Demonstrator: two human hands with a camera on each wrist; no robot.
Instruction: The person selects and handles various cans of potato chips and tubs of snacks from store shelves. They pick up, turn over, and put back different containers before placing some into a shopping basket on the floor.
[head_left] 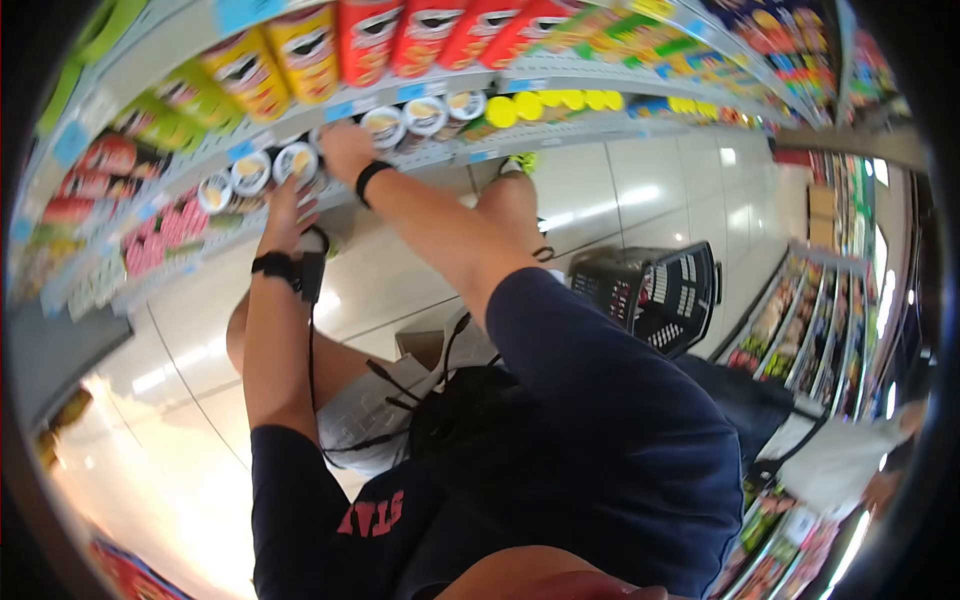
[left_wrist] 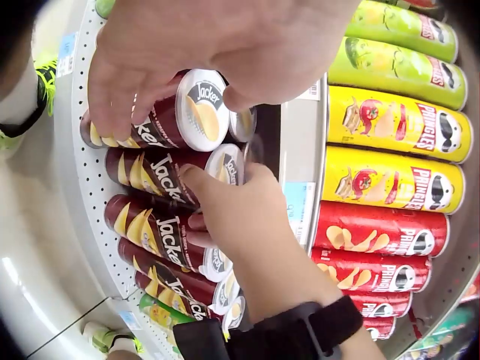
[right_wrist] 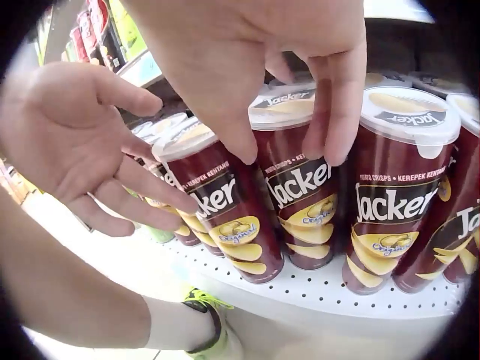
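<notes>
Maroon Jacker cans with white lids stand in a row on the shelf. In the right wrist view my right hand (right_wrist: 262, 60) pinches one can (right_wrist: 307, 214) near its top, thumb on one side and fingers on the other. My left hand (right_wrist: 82, 142) is spread beside the neighbouring can (right_wrist: 244, 240), fingertips by its front; whether they touch it is unclear. The left wrist view has my left hand (left_wrist: 210, 52) over an end can (left_wrist: 202, 112) and my right hand (left_wrist: 251, 210) at the adjacent can (left_wrist: 142, 172). Both hands (head_left: 290, 215) (head_left: 348, 150) reach the shelf in the head view.
Pringles cans (head_left: 305, 50) fill the shelf above, with yellow-lidded cans (head_left: 500, 112) farther along the row. Below lies the tiled floor (head_left: 620, 180). A dark shopping basket (head_left: 675, 300) is at the right, and another person (head_left: 835, 465) stands by the far shelves (head_left: 800, 320).
</notes>
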